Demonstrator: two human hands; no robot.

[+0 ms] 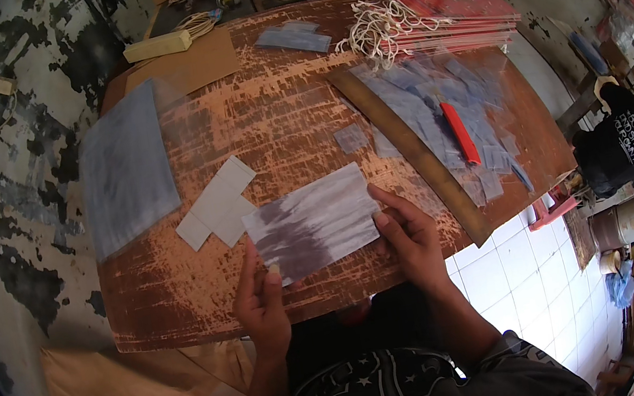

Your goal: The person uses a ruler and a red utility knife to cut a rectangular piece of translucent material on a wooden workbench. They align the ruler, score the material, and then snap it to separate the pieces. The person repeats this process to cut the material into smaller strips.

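Observation:
My left hand point(261, 300) and my right hand point(412, 239) hold a rectangular sheet of thin, shiny, see-through plastic point(313, 223) by its two short ends. It is tilted just above the near part of the worn brown table, with pale glare across it. Thumbs lie on top and fingers behind; whether it is one sheet or a thin stack I cannot tell. Left of it, overlapping pale rectangular pieces point(218, 204) lie on the table. To the right, a long brown strip like a ruler point(417, 154) lies slantwise, and beyond it a red cutter knife point(459, 136) rests on cut plastic pieces point(422, 104).
Large plastic sheets point(129, 173) lie at the table's left, beside brown cardboard point(187, 70). At the back right is a pile of red bags with white cords point(435, 25). A power strip point(157, 46) stands at the far edge. Two other people are beyond the table.

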